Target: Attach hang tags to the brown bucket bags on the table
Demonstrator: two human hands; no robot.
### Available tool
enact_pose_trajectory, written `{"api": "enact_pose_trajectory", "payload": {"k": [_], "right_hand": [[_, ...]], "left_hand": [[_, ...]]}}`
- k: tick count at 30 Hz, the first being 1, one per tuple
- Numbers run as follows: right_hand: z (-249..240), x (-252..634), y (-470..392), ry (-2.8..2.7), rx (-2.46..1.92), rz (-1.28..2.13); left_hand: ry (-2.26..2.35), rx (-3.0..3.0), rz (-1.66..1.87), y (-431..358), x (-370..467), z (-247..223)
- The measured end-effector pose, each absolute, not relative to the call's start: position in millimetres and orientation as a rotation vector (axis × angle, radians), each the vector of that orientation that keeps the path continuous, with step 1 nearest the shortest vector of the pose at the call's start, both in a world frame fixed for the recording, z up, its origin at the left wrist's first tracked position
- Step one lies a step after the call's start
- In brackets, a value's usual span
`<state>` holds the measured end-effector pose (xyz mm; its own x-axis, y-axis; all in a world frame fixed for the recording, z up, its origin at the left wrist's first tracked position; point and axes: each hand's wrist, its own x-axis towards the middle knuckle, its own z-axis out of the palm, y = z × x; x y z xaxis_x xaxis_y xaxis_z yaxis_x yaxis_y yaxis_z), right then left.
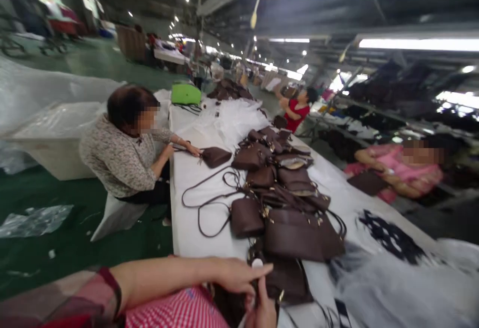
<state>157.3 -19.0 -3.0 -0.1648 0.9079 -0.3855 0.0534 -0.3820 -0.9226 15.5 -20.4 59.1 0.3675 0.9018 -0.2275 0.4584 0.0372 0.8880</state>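
My left hand (239, 277) reaches in from the left, index finger stretched out and the other fingers curled in. Just below and touching it is my right hand (265, 309), its fingers closed together. Whatever small thing is between them is hidden by the fingers. A small white round piece (257, 263) shows at the left fingertips. Under and beside my hands lies a dark brown handbag (290, 280) with a gold-coloured fitting. Beyond it are a larger brown handbag (303, 236) and a small brown pouch (247, 217) with a long strap.
Several brown bags are heaped along the white table (190, 188). Clear plastic (239, 118) and a green bag (186, 94) lie farther back. Black straps (392, 236) and plastic bags (404, 283) are at right. A co-worker (127, 143) sits at left, handling a brown pouch; others are at right.
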Motion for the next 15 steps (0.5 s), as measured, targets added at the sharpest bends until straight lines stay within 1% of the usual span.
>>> {"api": "enact_pose_trajectory", "payload": {"k": [2, 4, 6, 11, 15], "right_hand": [[-4.6, 162.0, -28.8, -0.885, -1.452, 1.606], [0.2, 159.8, -29.8, -0.610, -1.338, 1.632], [8.7, 154.6, -26.3, -0.502, -1.263, 1.647], [27.6, 145.9, -19.2, -0.521, -1.240, 1.686], [31.7, 146.1, -17.8, -0.645, -1.303, 1.699]], "left_hand": [[1.094, 1.621, 0.568, -19.5, 15.2, 47.9], [0.954, 1.445, 0.680, -18.2, 11.5, 41.4], [0.913, 1.256, 0.751, -17.7, 8.4, 39.8], [0.947, 1.148, 0.729, -18.7, 15.9, 44.7], [1.102, 1.119, 0.808, -15.7, 26.1, 39.5]]}}
